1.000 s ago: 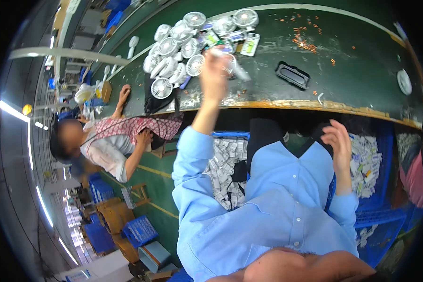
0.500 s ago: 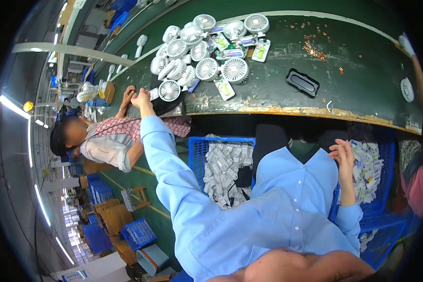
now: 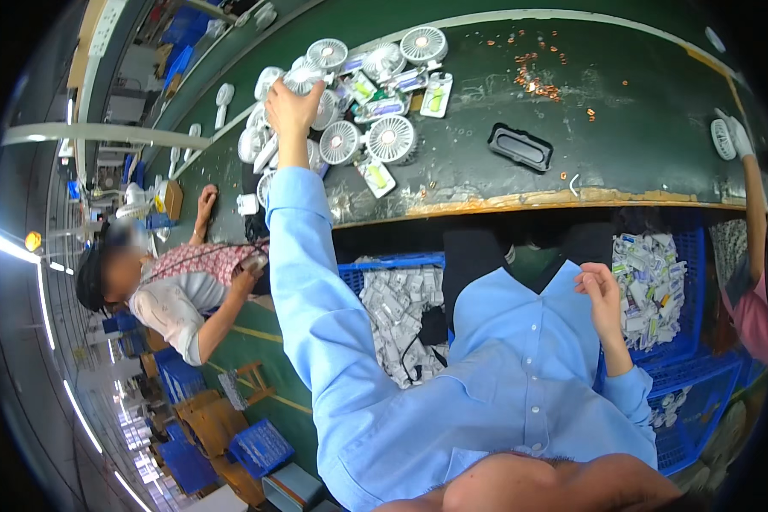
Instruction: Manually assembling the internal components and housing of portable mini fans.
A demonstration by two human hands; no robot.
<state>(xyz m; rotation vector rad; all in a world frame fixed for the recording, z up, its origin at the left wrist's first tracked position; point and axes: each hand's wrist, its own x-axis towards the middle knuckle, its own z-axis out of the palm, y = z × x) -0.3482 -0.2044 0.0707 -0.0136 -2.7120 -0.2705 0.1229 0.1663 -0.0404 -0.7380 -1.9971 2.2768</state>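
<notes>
- The left hand is being held far out over the dark green table, with the arm in a light blue sleeve fully stretched; its fingers are being closed around a small white handheld fan, gripped at the far left of the table.
- The held fan is lying at the left edge of a heap of like white fans; the heap is spreading to the right of the grip, and the nearest loose fans are lying just beside the hand on its right.
- The long axis of the held fan cannot be told, since most of it is being covered by the fingers.
- The right hand is being kept near the body, below the table's near edge and beside a blue crate of small white parts; its fingers are loosely curled and nothing is being grasped.
- The left hand is therefore by far the nearer one to the heap.
- A black rectangular tray is lying well apart, to the right.
</notes>
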